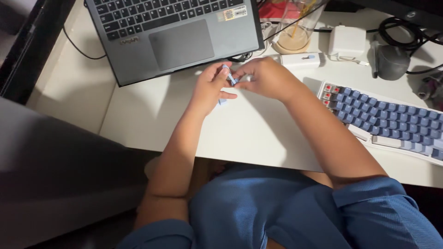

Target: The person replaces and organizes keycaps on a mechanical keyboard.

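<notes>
My left hand [210, 87] and my right hand [265, 78] meet above the white desk [258, 133], just in front of the grey laptop [173, 34]. Both pinch a small light-blue piece [229, 76] between their fingertips; it looks like a keycap or small tool, too small to tell. Another bit of light blue [223, 101] shows under my left thumb. A white keyboard with blue keys and a few red ones [385, 122] lies to the right of my right forearm.
A clear glass with a pale drink [295, 27] stands behind my hands, beside a white charger block [347, 42], a white stick-shaped device [302, 59], a grey rounded object [392, 62] and black cables [406, 27]. The desk's left edge drops to a dark gap.
</notes>
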